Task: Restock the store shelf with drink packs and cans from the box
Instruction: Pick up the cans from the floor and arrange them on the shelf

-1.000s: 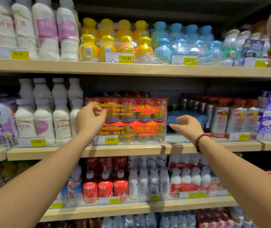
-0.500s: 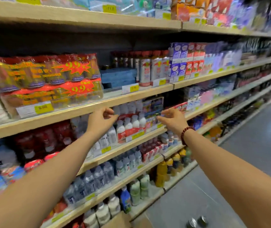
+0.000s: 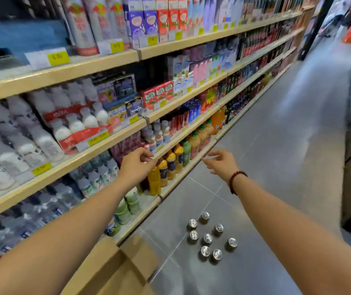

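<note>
Eight cans (image 3: 207, 238) stand upright in a loose cluster on the grey floor (image 3: 276, 145), their silver tops facing up, a little to the right of the shelf (image 3: 74, 72) and just beyond the cardboard box (image 3: 136, 258), whose open flaps show at the near edge; what is left inside the box is out of sight. The shelf runs from near left to far right, its boards packed with white bottles (image 3: 42, 137), cartons and, on the lowest board, orange juice bottles (image 3: 154, 179). No drink pack or can is being carried, so this looks like the gap between placements, with the arms out over the aisle and the gaze turned down towards the stock on the floor. The next move probably calls for bending and lowering both hands to the cans or into the box, gathering a few at a time, and then finding a free slot on a board. The left hand (image 3: 137, 165) hangs in front of a lower shelf edge, fingers loosely curled towards the thumb and holding nothing; whether it brushes the edge cannot be told. The right hand (image 3: 221, 165), with a beaded bracelet (image 3: 237, 181) at the wrist, floats over the floor, fingers relaxed and slightly spread, empty and touching nothing.
</note>
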The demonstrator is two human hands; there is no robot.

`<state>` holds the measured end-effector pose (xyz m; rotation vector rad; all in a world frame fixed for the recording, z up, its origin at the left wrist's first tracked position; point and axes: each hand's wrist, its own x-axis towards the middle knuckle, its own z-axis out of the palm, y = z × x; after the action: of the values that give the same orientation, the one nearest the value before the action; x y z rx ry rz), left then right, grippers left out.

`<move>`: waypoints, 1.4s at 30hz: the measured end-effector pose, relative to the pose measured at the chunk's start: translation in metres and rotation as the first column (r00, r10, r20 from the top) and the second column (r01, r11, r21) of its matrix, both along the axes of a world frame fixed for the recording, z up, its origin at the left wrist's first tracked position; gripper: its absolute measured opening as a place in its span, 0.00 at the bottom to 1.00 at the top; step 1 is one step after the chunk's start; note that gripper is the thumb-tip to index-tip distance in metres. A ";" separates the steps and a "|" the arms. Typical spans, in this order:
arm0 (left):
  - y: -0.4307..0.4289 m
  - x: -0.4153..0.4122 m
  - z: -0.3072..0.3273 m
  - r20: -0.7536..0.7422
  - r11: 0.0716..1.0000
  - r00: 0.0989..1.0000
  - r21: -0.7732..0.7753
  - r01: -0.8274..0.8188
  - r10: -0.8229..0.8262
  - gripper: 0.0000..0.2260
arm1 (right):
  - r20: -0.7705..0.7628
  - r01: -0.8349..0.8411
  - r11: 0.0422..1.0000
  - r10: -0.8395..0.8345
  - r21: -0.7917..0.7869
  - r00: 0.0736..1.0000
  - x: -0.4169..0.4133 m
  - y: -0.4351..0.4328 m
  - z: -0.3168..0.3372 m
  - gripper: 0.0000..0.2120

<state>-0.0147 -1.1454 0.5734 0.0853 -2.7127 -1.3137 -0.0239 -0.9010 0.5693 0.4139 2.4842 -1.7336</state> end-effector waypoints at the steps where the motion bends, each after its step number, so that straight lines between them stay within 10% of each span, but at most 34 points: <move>1: 0.021 -0.008 -0.014 0.024 1.000 1.000 0.009 -0.004 0.003 0.05 | 0.021 -0.004 1.000 0.004 0.002 1.000 -0.006 0.019 -0.013 0.17; 22: 0.131 -0.041 -0.415 0.475 0.999 0.880 0.044 -0.023 -0.001 0.09 | 0.386 0.046 0.997 -0.066 0.059 0.920 -0.026 0.122 -0.419 0.14; 32: 0.158 -0.027 -0.649 0.586 0.970 0.778 0.062 0.237 -0.227 0.18 | 0.469 0.026 0.980 -0.117 0.196 0.875 0.016 0.143 -0.636 0.17; 42: 0.204 -0.030 -0.784 0.612 0.867 0.659 0.092 0.490 -0.437 0.39 | 0.451 -0.180 0.910 -0.009 0.374 0.892 0.023 0.161 -0.765 0.41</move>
<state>-0.0444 -0.9417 -0.2106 -0.2633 -3.5293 -1.4999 -0.0013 -0.7397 -0.1961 0.6339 2.4467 -0.9316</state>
